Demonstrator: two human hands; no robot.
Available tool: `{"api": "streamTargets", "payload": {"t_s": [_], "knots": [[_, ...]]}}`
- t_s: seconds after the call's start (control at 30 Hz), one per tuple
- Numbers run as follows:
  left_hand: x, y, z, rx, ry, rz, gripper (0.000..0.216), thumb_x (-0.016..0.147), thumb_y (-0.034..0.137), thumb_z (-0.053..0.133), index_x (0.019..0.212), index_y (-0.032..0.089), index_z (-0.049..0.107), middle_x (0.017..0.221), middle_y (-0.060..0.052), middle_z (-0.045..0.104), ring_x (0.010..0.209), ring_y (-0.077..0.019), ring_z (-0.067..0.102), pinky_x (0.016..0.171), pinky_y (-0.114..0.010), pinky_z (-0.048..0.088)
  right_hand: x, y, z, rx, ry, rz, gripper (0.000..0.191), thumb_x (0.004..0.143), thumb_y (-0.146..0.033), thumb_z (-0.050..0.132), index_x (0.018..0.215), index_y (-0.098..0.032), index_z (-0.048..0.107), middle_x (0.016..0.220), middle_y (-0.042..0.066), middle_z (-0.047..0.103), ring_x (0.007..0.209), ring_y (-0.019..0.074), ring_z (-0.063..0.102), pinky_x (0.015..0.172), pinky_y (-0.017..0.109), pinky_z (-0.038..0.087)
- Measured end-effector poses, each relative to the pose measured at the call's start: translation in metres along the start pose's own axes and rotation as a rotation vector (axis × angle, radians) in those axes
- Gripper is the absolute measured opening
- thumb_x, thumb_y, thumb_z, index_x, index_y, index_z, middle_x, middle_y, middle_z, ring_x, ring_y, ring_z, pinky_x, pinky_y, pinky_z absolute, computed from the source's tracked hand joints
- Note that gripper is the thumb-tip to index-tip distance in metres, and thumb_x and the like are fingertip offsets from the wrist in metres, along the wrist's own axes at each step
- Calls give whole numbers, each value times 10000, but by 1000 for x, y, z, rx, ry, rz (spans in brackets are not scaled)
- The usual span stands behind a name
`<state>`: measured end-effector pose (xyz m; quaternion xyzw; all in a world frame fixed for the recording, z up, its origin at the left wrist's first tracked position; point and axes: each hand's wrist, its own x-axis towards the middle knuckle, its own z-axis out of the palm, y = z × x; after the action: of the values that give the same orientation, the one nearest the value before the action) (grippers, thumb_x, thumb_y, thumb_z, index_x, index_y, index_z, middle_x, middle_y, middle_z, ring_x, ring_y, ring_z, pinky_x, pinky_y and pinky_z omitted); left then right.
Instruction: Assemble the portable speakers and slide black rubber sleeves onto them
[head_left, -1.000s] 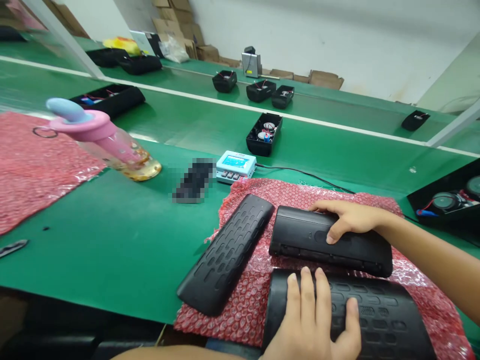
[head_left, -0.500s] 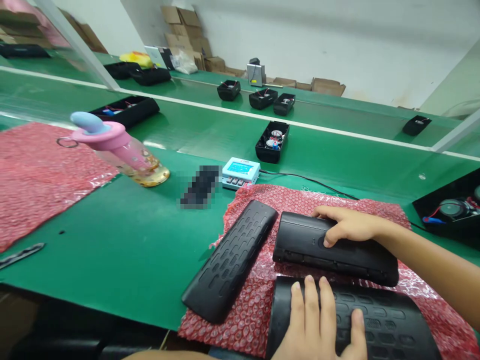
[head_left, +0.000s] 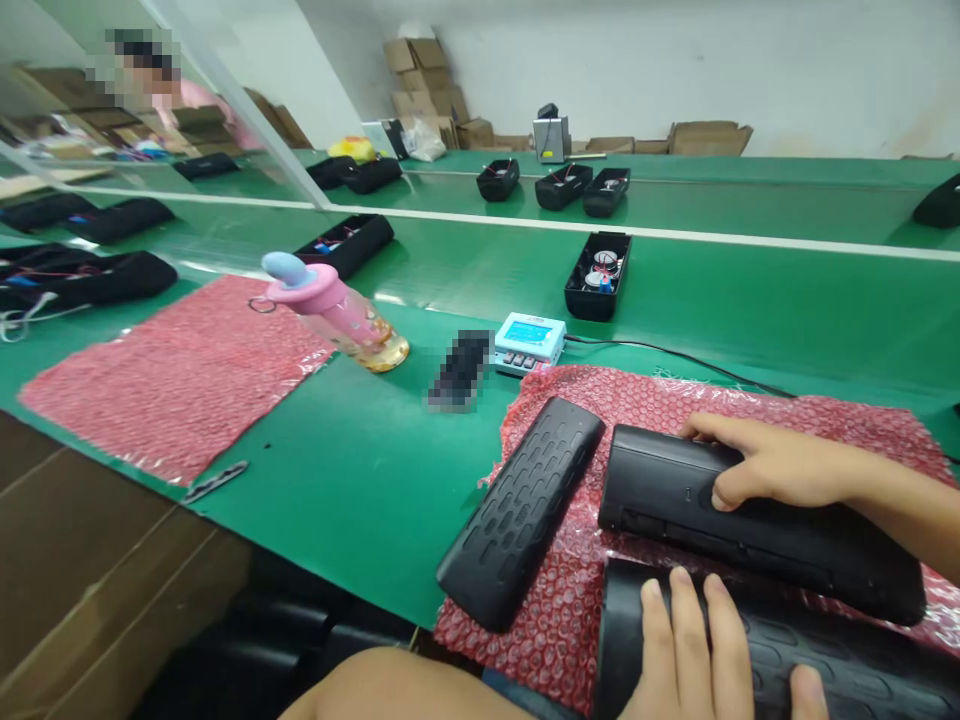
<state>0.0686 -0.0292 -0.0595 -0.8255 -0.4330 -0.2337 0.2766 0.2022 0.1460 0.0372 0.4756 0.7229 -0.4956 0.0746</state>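
Note:
My right hand (head_left: 765, 465) reaches in from the right and grips a long black speaker casing (head_left: 667, 490). Its thumb presses near a round spot on the casing, with the fingers over the far edge. Below it, my left hand (head_left: 697, 650) lies with fingers spread on a black grille panel (head_left: 862, 650) with oval recesses, partly cut off by the frame. Left of both, a narrower black grille panel (head_left: 525, 510) rests slantwise, untouched. All three are on red bubble wrap (head_left: 555, 640).
A pale blue device with a screen (head_left: 529, 340), a blurred-out dark object (head_left: 461, 370) and a pink-topped bottle (head_left: 337, 310) stand beyond. Another bubble wrap sheet (head_left: 180, 370) lies left. An open speaker box (head_left: 598, 275) sits behind. A person (head_left: 202, 105) is at far left.
The view has turned left, so everything sits farther right in the picture and a person shows at far left. Both hands keep their places on the black parts.

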Motion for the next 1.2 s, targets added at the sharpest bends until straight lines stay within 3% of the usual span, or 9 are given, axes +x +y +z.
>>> {"api": "streamTargets", "payload": {"t_s": [0.5,1.2], "knots": [[4,-13,-9,-4,-51,104,533,833,441,546,1288,236,357,1061,-111,661,894,-274,659,894,-519,448,1,4,0,-9,10,-45,408,550,-300,577,937,-193,503,919,23,554,822,198,493,676,283,398],[8,-17,-12,16,-48,113,485,836,422,530,1256,241,367,1044,-94,666,873,-266,662,840,-469,473,-3,1,1,-43,3,-61,427,576,-349,545,967,-189,483,940,29,546,845,213,497,705,310,392]]}}
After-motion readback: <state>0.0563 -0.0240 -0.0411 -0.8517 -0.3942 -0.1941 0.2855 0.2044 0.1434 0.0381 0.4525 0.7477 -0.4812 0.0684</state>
